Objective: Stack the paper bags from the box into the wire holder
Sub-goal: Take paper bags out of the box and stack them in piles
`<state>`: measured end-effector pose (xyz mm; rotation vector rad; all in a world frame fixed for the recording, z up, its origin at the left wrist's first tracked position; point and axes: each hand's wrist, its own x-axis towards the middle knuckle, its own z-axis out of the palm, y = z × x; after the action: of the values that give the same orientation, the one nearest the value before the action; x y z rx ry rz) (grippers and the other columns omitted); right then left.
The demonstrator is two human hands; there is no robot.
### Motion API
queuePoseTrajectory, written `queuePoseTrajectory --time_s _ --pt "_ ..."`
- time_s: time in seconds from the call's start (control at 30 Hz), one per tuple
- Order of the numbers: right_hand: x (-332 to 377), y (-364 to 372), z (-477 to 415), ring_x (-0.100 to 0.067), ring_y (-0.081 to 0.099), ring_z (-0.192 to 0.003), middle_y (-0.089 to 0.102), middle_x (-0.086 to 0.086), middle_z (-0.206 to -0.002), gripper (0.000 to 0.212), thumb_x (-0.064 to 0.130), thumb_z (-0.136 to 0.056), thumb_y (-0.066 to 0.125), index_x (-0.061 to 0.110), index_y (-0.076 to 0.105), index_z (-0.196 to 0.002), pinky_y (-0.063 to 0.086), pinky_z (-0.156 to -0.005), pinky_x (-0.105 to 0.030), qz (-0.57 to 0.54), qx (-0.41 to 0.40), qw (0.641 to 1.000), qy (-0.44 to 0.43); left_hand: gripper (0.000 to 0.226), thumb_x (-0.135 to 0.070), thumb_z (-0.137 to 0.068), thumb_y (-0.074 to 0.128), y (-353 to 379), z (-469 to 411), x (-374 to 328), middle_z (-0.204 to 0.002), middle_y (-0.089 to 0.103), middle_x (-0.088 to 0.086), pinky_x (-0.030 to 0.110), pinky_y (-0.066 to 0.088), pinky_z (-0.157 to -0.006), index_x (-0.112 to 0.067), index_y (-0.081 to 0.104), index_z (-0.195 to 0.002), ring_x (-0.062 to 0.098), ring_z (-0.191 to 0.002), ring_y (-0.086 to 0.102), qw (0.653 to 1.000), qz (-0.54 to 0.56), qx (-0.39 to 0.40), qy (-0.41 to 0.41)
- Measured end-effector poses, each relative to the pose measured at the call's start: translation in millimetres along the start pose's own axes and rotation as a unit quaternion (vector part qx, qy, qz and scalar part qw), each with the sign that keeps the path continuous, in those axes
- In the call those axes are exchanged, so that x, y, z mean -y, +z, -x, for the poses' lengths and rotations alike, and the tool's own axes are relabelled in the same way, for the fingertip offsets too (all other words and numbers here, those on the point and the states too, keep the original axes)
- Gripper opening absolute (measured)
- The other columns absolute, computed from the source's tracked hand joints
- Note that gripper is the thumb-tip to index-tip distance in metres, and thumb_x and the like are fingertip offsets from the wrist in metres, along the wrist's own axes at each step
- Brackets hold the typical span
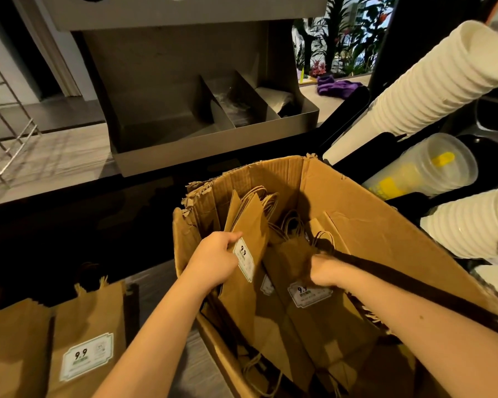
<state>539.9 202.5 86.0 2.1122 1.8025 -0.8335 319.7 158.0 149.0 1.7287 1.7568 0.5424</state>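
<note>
Box (385, 239) holds the bags (247, 222), wire holder (3, 116) well apart at left; left hand (213, 259) pinches a bundle, right hand (324, 272) blurred, grip unclear; twine handles may snag, bundle may fan out on lifting

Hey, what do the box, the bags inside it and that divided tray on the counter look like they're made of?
Box: corrugated cardboard, matte brown; the fluting shows along its torn rim.
Bags: brown kraft paper, matte, creased flat; the handles look like twisted paper cord.
Tray: probably brushed stainless steel, since it is grey with a dull sheen and thin folded walls.
</note>
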Motion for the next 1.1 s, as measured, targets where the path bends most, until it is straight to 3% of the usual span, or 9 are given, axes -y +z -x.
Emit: queuePoseTrajectory --time_s 0.07,0.2,0.37,0.5,0.63,0.73,0.8,0.9,1.1 --pt "-7 16 -12 -0.033 0.028 -0.137 0.01 -0.014 -0.155 0.061 0.011 -0.096 0.04 0.007 0.012 -0.149 0.038 -0.106 -0.036 0.038 0.003 0.998 0.053 0.054 -0.005 -0.091 0.054 2 -3 2 -0.143 0.046 -0.008 -0.001 0.033 -0.062 -0.024 0.045 -0.14 0.011 -0.127 0.045 1.0 -0.022 -0.003 -0.009" --pt "-13 32 -16 -0.035 0.028 -0.134 0.017 -0.013 -0.147 0.097 0.033 -0.079 0.073 0.011 0.006 -0.144 0.04 -0.1 -0.042 -0.03 -0.046 0.988 0.143 0.054 -0.008 -0.091 0.055 3 -5 3 -0.144 0.046 -0.007 -0.002 0.034 -0.055 -0.022 0.044 -0.141 0.011 -0.126 0.048 0.999 -0.041 -0.014 -0.013" --pt "-17 28 -25 -0.033 0.042 -0.127 0.027 -0.018 -0.146 0.078 0.025 -0.093 0.055 0.013 0.004 -0.15 0.042 -0.101 -0.04 -0.106 -0.07 0.985 0.117 0.054 -0.008 -0.092 0.053 3 -4 5 -0.143 0.046 -0.004 0.002 0.034 -0.066 -0.021 0.041 -0.143 0.013 -0.124 0.05 0.999 -0.044 -0.017 -0.021" --pt "-19 9 -22 -0.028 0.05 -0.116 0.043 -0.015 -0.138 0.046 0.013 -0.1 0.035 0.007 0.029 -0.145 0.044 -0.093 -0.033 -0.258 -0.091 0.958 0.088 0.053 -0.008 -0.092 0.053 2 0 1 -0.142 0.047 -0.003 0.013 0.036 -0.077 -0.02 0.041 -0.143 0.014 -0.123 0.05 0.998 -0.034 -0.027 -0.035" --pt "-37 -11 -21 -0.026 0.052 -0.087 0.054 -0.02 -0.112 0.012 0.0 -0.095 0.044 0.006 0.054 -0.097 0.041 -0.078 -0.033 -0.415 -0.071 0.905 0.065 0.045 -0.005 -0.092 0.051 0 5 -5 -0.135 0.053 0.001 0.02 0.04 -0.079 -0.012 0.048 -0.136 0.019 -0.12 0.052 0.996 -0.043 -0.046 -0.058" --pt "-36 -12 -12 -0.028 0.054 -0.091 0.058 -0.016 -0.097 0.011 0.008 -0.095 0.045 0.005 0.055 -0.1 0.045 -0.089 -0.039 -0.52 -0.009 0.847 0.112 0.042 -0.004 -0.092 0.05 -2 7 -8 -0.132 0.055 0.003 0.02 0.037 -0.078 -0.012 0.051 -0.133 0.019 -0.119 0.052 0.997 -0.021 -0.035 -0.061" --pt "-23 -10 5 -0.027 0.052 -0.076 0.055 -0.015 -0.082 0.02 0.012 -0.097 0.04 0.005 0.055 -0.086 0.045 -0.073 -0.033 -0.538 0.029 0.836 0.107 0.051 0.002 -0.089 0.048 -3 6 -7 -0.138 0.05 0.002 0.021 0.04 -0.088 -0.013 0.046 -0.138 0.019 -0.125 0.047 0.998 0.022 -0.008 -0.058" --pt "4 2 14 -0.029 0.057 -0.09 0.059 -0.014 -0.098 0.018 0.01 -0.097 0.04 0.013 0.056 -0.093 0.044 -0.077 -0.034 -0.522 0.054 0.849 0.066 0.066 0.01 -0.081 0.051 -8 7 -10 -0.141 0.046 0.003 0.032 0.043 -0.1 -0.015 0.043 -0.141 0.022 -0.126 0.045 0.991 0.107 0.024 -0.079" --pt "23 19 27 -0.023 0.059 -0.076 0.06 -0.012 -0.087 0.011 0.009 -0.095 0.05 0.007 0.056 -0.104 0.053 -0.064 -0.035 -0.571 0.158 0.805 0.031 0.041 -0.007 -0.096 0.048 -10 12 -18 -0.125 0.059 -0.002 0.034 0.043 -0.101 -0.017 0.049 -0.136 0.018 -0.114 0.055 0.969 0.226 0.046 -0.089"
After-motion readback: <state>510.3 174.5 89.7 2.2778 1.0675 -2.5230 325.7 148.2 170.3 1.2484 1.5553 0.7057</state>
